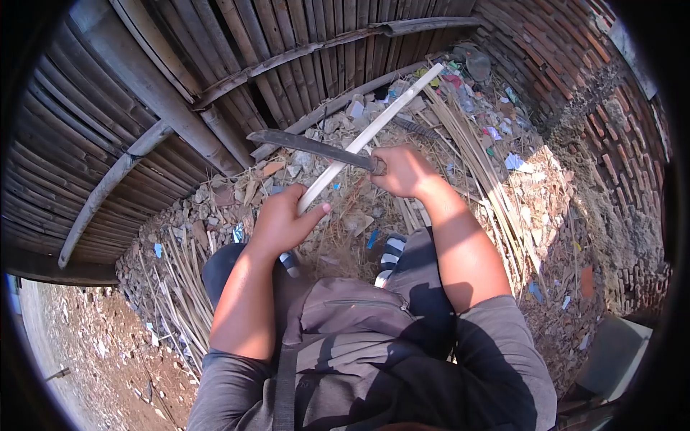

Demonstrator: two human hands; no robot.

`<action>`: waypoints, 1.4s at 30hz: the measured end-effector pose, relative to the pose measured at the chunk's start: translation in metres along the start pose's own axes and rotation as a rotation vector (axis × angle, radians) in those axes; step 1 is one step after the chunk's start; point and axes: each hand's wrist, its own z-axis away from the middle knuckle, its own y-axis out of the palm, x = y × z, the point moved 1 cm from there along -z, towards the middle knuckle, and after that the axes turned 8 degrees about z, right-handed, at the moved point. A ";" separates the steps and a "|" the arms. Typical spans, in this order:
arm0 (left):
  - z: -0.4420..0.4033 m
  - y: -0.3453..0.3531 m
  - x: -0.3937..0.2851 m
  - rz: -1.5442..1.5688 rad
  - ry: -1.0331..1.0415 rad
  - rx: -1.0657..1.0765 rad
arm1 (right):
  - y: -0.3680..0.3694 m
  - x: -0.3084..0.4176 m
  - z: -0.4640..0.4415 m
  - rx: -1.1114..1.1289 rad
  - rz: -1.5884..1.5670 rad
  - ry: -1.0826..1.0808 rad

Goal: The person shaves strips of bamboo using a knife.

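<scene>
My left hand (282,221) is closed around the lower end of a long pale strip (394,111), which looks like split bamboo and slants away up to the right. In my right hand (404,171) is the handle of a machete (305,145). Its dark blade points left and crosses the strip a short way above my left hand, apparently touching it. The handle is mostly hidden inside my fingers.
Long thin strips (478,158) lie in a bundle on the right, and more strips (180,287) lie at the left. Rubble and litter (345,129) cover the ground. A bamboo wall (287,57) stands ahead, a brick wall (611,136) at the right.
</scene>
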 end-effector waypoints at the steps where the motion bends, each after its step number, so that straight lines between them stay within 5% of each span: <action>1: 0.000 0.000 0.002 0.015 -0.001 0.003 | -0.007 0.007 0.001 0.065 0.035 0.000; 5: 0.002 -0.006 0.006 -0.020 -0.016 0.030 | 0.011 -0.033 -0.013 -0.230 -0.114 -0.059; 9: 0.002 -0.007 0.004 -0.023 -0.040 0.031 | -0.010 -0.044 -0.007 -0.185 -0.354 0.283; 13: -0.001 -0.002 0.004 -0.040 0.000 0.009 | 0.007 -0.038 -0.007 -0.262 -0.143 0.042; 17: -0.002 0.000 0.009 0.027 0.017 0.015 | -0.004 -0.001 0.000 0.021 0.016 -0.060; 24: 0.001 -0.006 0.007 0.000 -0.016 0.014 | 0.000 -0.053 -0.013 -0.178 -0.256 0.148; 42: 0.001 -0.010 0.009 0.020 0.046 0.003 | 0.002 -0.008 -0.002 -0.159 -0.051 -0.072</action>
